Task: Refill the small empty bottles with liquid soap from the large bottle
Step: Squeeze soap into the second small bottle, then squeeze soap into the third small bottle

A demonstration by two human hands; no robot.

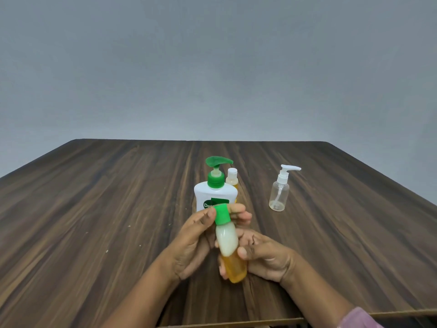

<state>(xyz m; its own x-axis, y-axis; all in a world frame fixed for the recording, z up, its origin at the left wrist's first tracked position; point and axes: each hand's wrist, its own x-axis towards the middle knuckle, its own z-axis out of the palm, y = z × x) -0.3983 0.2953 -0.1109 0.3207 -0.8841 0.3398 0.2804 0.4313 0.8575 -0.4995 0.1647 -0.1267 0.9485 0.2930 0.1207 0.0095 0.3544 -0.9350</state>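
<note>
Dark wood-grain counter (94,209), grey wall (212,67) behind it. A few pale specks on the counter's left half.

Left hand (196,240) is raised above the counter near the front middle. It is curled round the green cap (222,215): thumb on the cap's left side, fingers wrapped behind and showing past its right side. It grips the cap and nothing else.

The green-capped bottle (230,252) is held in the air between both hands, clear of the counter. It is tilted, cap end up and leaning slightly left, base toward the camera. The upper body looks milky white, the lower part amber-yellow.

Behind the hands, about mid-counter, the large bottle (216,192) stands upright. It has a white body and a green pump head with the spout pointing right. Its label is partly hidden by the left hand's fingers and the cap.

Just behind the large bottle, at its right shoulder, stands a white-capped bottle (232,177). It is small with yellowish contents, and mostly hidden; cannot tell if the two touch.

Right hand (264,256) grips the lower body of the green-capped bottle. The thumb presses on the front at the line between milky and amber, and the fingers are curled round underneath.

Well to the right, apart from everything else, a clear pump bottle (280,190) stands upright on the counter. It has a white pump with the spout pointing right, and the dip tube is visible through its side.

Bottom right corner: the edge of a pinkish sleeve (359,318) on the right arm.
</note>
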